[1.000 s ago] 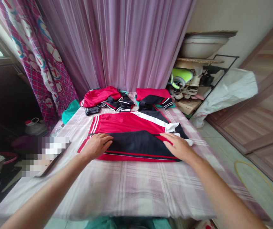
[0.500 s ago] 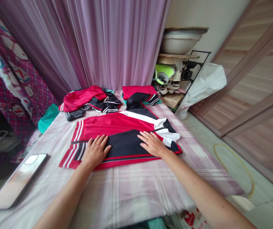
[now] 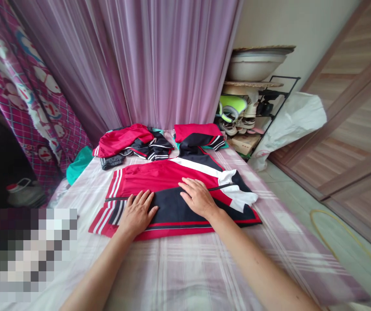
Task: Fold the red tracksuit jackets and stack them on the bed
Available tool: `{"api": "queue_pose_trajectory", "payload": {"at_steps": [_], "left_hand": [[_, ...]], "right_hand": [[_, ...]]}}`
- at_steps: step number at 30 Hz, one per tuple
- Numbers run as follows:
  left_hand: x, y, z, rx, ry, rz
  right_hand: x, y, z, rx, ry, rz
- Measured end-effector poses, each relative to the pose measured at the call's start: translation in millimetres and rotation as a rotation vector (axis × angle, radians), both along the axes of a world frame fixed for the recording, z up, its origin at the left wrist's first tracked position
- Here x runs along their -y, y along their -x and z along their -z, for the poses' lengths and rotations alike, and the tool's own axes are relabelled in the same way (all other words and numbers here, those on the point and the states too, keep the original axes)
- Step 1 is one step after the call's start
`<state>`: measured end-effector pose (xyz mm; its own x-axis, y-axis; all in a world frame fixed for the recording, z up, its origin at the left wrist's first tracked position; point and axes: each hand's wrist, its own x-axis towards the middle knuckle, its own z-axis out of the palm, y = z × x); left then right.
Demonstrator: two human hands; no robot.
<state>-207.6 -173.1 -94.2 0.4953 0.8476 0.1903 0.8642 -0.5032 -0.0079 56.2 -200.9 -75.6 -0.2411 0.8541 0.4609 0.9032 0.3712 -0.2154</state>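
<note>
Hands (image 3: pixel 139 214) (image 3: pixel 200 198), two, lie spread flat on one red, black and white jacket (image 3: pixel 169 206).

Purple curtain (image 3: pixel 172 60) behind, cartoon curtain (image 3: pixel 39 99) left. Rack (image 3: pixel 279 109) right: basin (image 3: pixel 256 67) on top, lime visor (image 3: pixel 233 105), shoes (image 3: pixel 229 128) below. White bag (image 3: pixel 293 114) beside rack. Yellow loop (image 3: pixel 350 247) on floor.

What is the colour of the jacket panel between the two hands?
The panel is very dark, navy or black; best seen in the head view.

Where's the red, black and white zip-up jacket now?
Head view, centre: the zip-up jacket lies on the purple-and-white plaid cloth, under the left hand and right hand.
</note>
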Motion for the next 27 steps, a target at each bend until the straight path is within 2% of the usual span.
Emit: {"api": "queue_pose_trajectory", "payload": {"at_steps": [2,5,8,11,13,18,21,27], "left_hand": [[0.6,0.4,0.9,0.006,-0.009,-0.001],[1.3,0.7,2.0,0.024,-0.008,0.000],[1.4,0.9,3.6,0.049,0.001,0.007],[1.3,1.0,5.4,0.072,-0.003,0.008],[1.5,0.9,6.1,0.083,-0.008,0.007],[2.8,0.4,4.7,0.075,0.009,0.009],[3.3,0.3,3.5,0.071,0.025,0.006],[2.0,1.3,6.2,0.083,0.010,0.005]], "right_hand": [[-5.2,15.5,5.2,0.032,0.095,-0.040],[-8.1,16.6,19.5,0.062,0.246,0.002],[-8.8,5.3,30.3,0.049,0.295,0.069],[-10.2,1.4,28.9,0.048,0.311,0.086],[-12.1,6.9,21.8,0.044,0.283,0.112],[-17.8,28.7,8.3,-0.072,0.078,0.108],[-18.7,27.1,18.7,-0.108,0.026,0.114],[-20.8,2.2,48.0,-0.271,-0.073,0.084]]}}
